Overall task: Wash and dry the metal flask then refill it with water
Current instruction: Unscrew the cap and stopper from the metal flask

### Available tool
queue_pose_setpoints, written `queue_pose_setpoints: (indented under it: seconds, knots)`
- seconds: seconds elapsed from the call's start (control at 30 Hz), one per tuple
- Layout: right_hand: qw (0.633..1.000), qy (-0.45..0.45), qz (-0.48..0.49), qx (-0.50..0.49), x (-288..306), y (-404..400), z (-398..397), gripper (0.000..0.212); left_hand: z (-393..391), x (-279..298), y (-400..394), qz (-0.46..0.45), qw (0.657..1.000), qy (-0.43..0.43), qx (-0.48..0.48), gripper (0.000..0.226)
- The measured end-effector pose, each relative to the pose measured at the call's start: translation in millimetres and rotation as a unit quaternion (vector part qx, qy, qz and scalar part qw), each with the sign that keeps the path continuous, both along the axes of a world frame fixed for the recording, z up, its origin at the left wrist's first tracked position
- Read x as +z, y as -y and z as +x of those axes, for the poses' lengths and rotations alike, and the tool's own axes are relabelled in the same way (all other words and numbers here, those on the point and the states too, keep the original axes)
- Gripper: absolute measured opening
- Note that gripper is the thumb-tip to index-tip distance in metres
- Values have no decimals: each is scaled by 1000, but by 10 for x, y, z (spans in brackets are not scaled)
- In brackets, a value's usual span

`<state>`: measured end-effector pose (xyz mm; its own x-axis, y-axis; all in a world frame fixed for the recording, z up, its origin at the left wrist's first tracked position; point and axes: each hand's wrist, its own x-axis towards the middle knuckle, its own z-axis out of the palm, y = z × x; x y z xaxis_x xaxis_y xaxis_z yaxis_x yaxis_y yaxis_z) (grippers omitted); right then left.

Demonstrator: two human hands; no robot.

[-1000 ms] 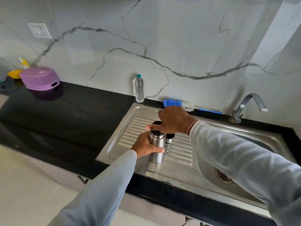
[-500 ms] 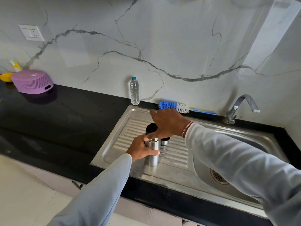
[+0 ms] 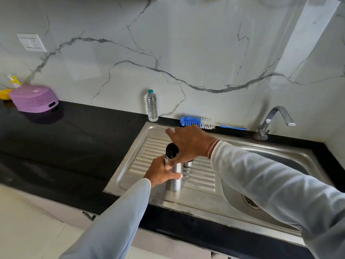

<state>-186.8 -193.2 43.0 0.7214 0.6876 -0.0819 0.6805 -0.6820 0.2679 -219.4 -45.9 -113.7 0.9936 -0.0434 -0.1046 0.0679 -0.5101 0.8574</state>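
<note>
The metal flask [image 3: 176,181] stands upright on the ribbed drainboard of the steel sink [image 3: 147,144]. My left hand [image 3: 160,172] is wrapped around its upper body. A black cap [image 3: 171,150] sits on the flask's mouth, leaning slightly left. My right hand [image 3: 190,144] comes from above and holds the cap between thumb and palm, with the index finger stretched out. A small metal-and-black lid [image 3: 188,163] stands on the drainboard just behind the flask, mostly hidden by my right hand.
A blue and white bottle brush [image 3: 197,123] lies along the sink's back edge, and a clear water bottle [image 3: 152,106] stands to its left. The tap [image 3: 274,118] is at the back right over the basin [image 3: 280,159]. A purple container [image 3: 34,99] sits far left on the black counter [image 3: 74,137].
My right hand has turned and lifted off the top of the flask, so the black cap now shows. My left hand keeps its hold on the flask, which stays in place.
</note>
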Motion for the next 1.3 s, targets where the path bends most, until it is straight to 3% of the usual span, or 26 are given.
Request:
queue_pose_setpoints:
  seconds: [0.07,0.1,0.13,0.2,0.27,0.33,0.43,0.5,0.57,0.63,0.7,0.77,0.9,0.97,1.1,1.17,1.3]
  knots:
    - [998,65,-10,-12,-29,-42,-53,88,-11,18,2,-8,1000,4,0,50]
    - [998,56,-8,-4,-40,-42,-35,80,-12,16,-1,-10,1000,1,2,54]
    - [1000,17,7,10,-33,-35,8,68,-4,9,-2,-10,1000,-3,4,54]
    - [985,-148,68,55,47,12,128,46,-4,12,3,-6,1000,-9,6,50]
    - [953,-273,82,104,149,60,192,76,2,5,4,-6,1000,-11,9,47]
    - [964,-243,67,83,165,64,155,96,1,4,2,-2,1000,-10,9,44]
    - [1000,-20,-2,-15,74,-24,-17,88,-19,33,13,0,1000,-5,8,48]
    - [999,44,-19,-19,3,-92,-58,81,-22,42,11,-7,1000,-4,8,59]
    - [1000,6,-9,14,-7,-91,-21,62,-12,32,4,-3,1000,-4,7,57]
    - [991,-123,14,55,76,-54,68,49,0,14,-2,4,1000,-11,5,51]
    - [969,-231,25,90,137,-11,143,71,2,16,3,3,1000,-17,7,49]
    - [972,-216,30,89,88,-1,150,89,2,11,3,1,1000,-14,6,46]
    - [1000,11,-23,7,-19,-59,-9,81,-17,41,13,-4,1000,-7,-1,49]
    - [999,41,-21,11,-38,-86,-22,76,-21,49,12,-5,1000,-6,2,54]
    - [992,-104,53,47,35,-5,77,48,-3,37,3,5,1000,-18,6,54]
    - [979,-172,94,61,107,71,116,46,-1,38,3,7,1000,-19,9,54]
    - [963,-210,165,43,141,239,199,50,-14,44,10,2,1000,-18,10,52]
